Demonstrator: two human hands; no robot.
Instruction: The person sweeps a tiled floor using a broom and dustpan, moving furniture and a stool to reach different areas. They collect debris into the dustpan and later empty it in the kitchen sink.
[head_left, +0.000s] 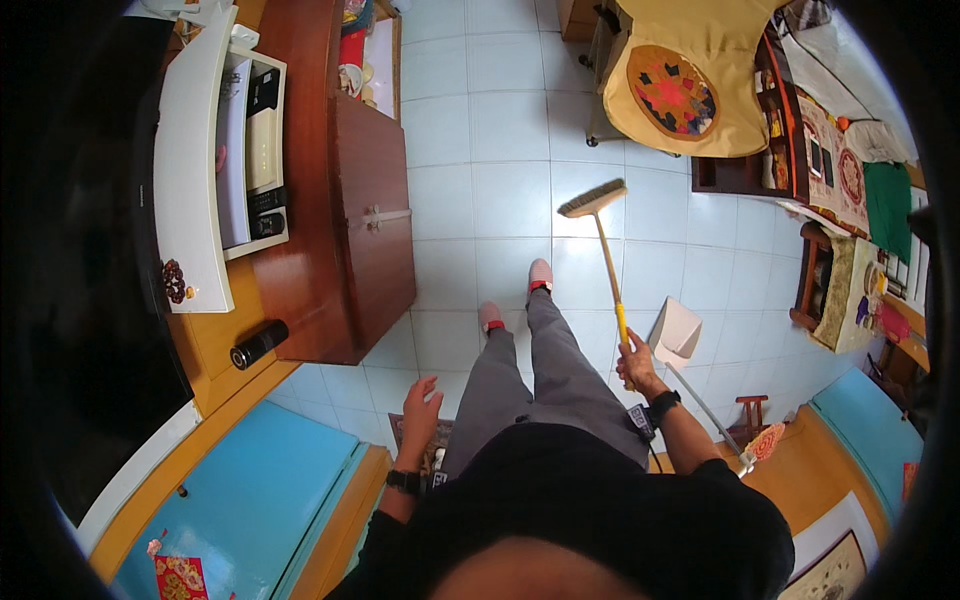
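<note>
My right hand (637, 363) grips the yellow sleeve of a long-handled broom (609, 266). Its bristle head (592, 200) is tilted ahead of my feet, over or on the tiled floor (511, 202); contact is not clear. Nothing is in my left hand (424, 409), which hangs at my left side with the fingers apart. A pale dustpan (676, 332) with a long grey handle lies to the right, just beyond my right hand. Pink shoes (539, 276) show below my grey trousers.
On the left stands a brown wooden cabinet (375, 225), with a black cylinder (259, 345) and a white shelf unit (195, 172) beside it. A cloth-covered wheeled piece (690, 82) is ahead right. Along the right are a stool (814, 277) and a low cabinet (750, 176). Blue doors (255, 480) flank me.
</note>
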